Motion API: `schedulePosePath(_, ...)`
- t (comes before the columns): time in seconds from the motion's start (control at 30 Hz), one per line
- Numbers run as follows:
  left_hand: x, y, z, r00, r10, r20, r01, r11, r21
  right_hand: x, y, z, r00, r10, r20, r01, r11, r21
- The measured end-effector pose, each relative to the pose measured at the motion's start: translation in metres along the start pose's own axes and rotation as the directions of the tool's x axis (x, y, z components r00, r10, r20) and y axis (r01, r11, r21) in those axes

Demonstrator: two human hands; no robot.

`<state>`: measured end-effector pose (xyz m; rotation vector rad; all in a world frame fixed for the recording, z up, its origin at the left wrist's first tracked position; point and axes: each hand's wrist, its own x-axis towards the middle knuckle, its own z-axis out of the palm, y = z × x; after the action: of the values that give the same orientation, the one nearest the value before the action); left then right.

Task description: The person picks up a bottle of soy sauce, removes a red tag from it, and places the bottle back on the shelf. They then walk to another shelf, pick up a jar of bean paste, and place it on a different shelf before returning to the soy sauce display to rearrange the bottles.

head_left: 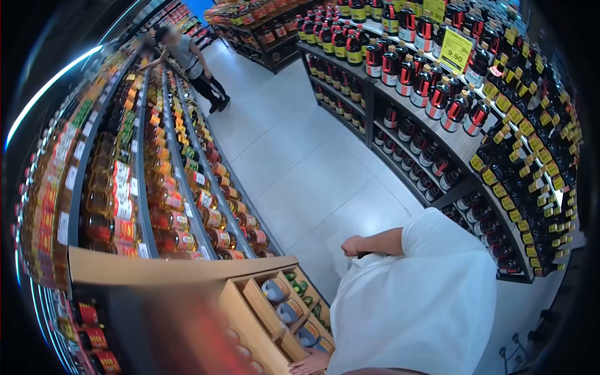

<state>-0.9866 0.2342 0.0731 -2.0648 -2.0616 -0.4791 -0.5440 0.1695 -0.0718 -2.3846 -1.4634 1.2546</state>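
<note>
My left hand lies at the lower edge of a wooden display shelf, fingers stretched along its rim. Beside it, grey-blue containers with yellow labels sit in the compartments, and small green items fill the one closest to the aisle. My right hand is closed in a fist above the floor, in front of my white shirt, with a dark band at the wrist. A pale, see-through shape hangs just below that fist; I cannot tell whether the fingers hold it.
Long shelves of amber oil bottles run along the left. Dark bottles with red labels stand on a display at the right, under a yellow price sign. Tiled floor lies between them. Another person stands farther up the aisle.
</note>
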Motion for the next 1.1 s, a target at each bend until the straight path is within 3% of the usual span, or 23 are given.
schedulePosePath(0.07,0.005,0.042,0.017,0.995,0.083,0.053,-0.087,0.993,0.079,-0.021,0.055,-0.024,0.987,0.157,0.011,-0.158,0.984,0.088)
schedulePosePath(0.23,0.02,0.155,0.057,0.922,0.354,0.155,-0.342,0.934,-0.103,-0.051,0.163,-0.026,0.921,0.389,-0.024,-0.363,0.879,0.31)
schedulePosePath(0.43,0.024,0.301,0.108,0.765,0.544,0.345,-0.41,0.824,-0.39,-0.071,0.221,-0.001,0.845,0.532,0.047,-0.473,0.706,0.527)
schedulePosePath(0.53,0.024,0.364,0.139,0.661,0.586,0.468,-0.332,0.788,-0.518,-0.072,0.232,0.009,0.775,0.626,0.092,-0.536,0.573,0.62)
schedulePosePath(0.67,0.023,0.434,0.183,0.481,0.578,0.659,-0.116,0.787,-0.605,-0.059,0.261,0.021,0.702,0.706,0.087,-0.556,0.469,0.686)
schedulePosePath(0.9,0.082,0.498,0.246,0.09,0.38,0.921,0.301,0.871,-0.389,-0.043,0.271,-0.028,0.552,0.812,0.191,-0.58,0.209,0.787)
schedulePosePath(1.0,0.144,0.528,0.276,0.01,0.339,0.941,0.395,0.863,-0.315,-0.017,0.267,-0.071,0.496,0.822,0.278,-0.599,0.092,0.795)
schedulePosePath(1.03,0.168,0.549,0.29,0.019,0.364,0.931,0.419,0.843,-0.338,-0.012,0.265,-0.089,0.481,0.821,0.308,-0.605,0.057,0.794)
schedulePosePath(1.1,0.216,0.613,0.328,0.07,0.457,0.887,0.463,0.773,-0.435,-0.006,0.26,-0.124,0.423,0.797,0.431,-0.563,-0.141,0.814)
